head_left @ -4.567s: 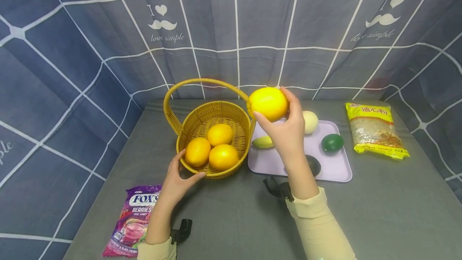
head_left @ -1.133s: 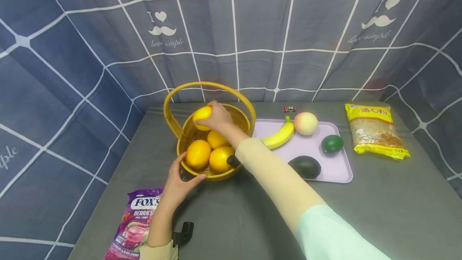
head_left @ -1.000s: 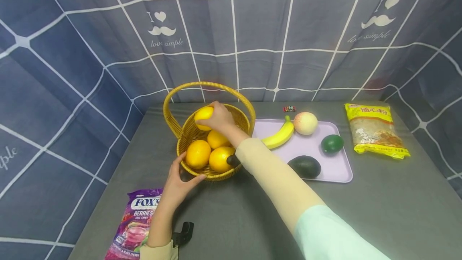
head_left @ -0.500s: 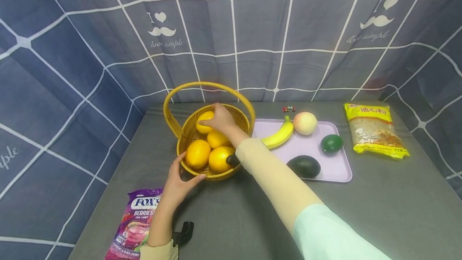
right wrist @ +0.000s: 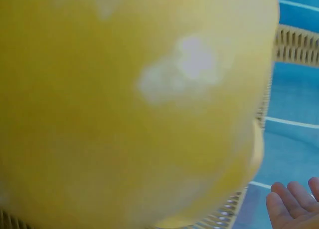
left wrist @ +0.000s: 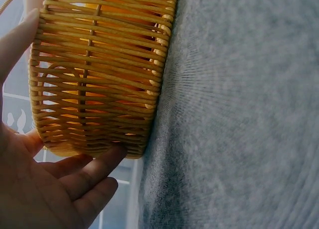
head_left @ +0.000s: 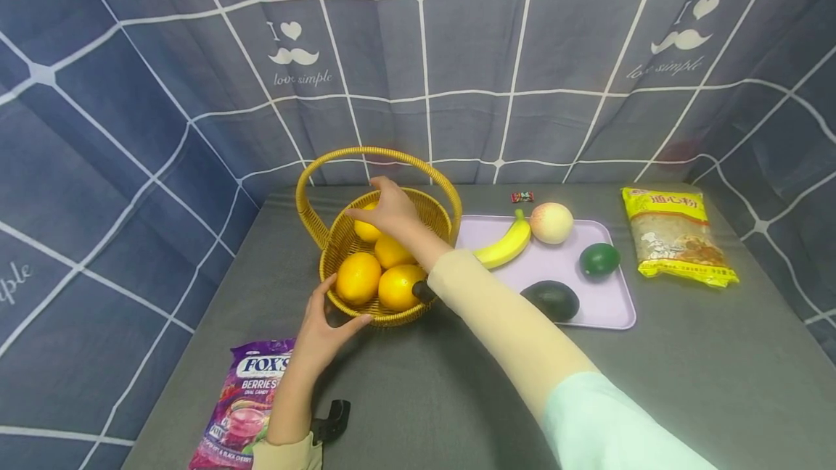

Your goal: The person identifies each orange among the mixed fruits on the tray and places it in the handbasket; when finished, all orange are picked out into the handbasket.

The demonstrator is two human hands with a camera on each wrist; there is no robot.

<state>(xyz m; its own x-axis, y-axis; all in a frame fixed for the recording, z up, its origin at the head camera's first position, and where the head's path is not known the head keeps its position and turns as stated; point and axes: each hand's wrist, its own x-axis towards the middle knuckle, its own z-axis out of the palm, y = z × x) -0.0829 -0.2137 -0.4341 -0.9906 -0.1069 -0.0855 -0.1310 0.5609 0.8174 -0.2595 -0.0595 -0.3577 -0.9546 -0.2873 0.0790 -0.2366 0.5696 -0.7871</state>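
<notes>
A yellow woven basket (head_left: 339,238) with a tall handle holds several lemons. My right hand (head_left: 395,212) is inside it, palm down, thumb and fingers spread just above the lemon (head_left: 367,225) at the back left. In the right wrist view a large lemon (right wrist: 149,114) fills most of the picture, and my right hand (right wrist: 294,206) shows straight fingers at the lower right corner. With thumb and fingers spread along the near left rim, my left hand (head_left: 323,332) grips the basket. The left wrist view shows its fingers (left wrist: 97,171) bent against the wicker wall (left wrist: 99,89).
Right of the basket lies a lilac tray (head_left: 604,310) with a banana (head_left: 506,245), a peach (head_left: 551,223), a green fruit (head_left: 599,260) and an avocado (head_left: 554,301). Around these are a small candy (head_left: 522,196), a yellow food bag (head_left: 679,238) and a purple candy bag (head_left: 244,405).
My right hand has carried a lemon from above the tray into the basket, lowered it at the back left, and spread its fingers off it. The left hand stays at the rim.
</notes>
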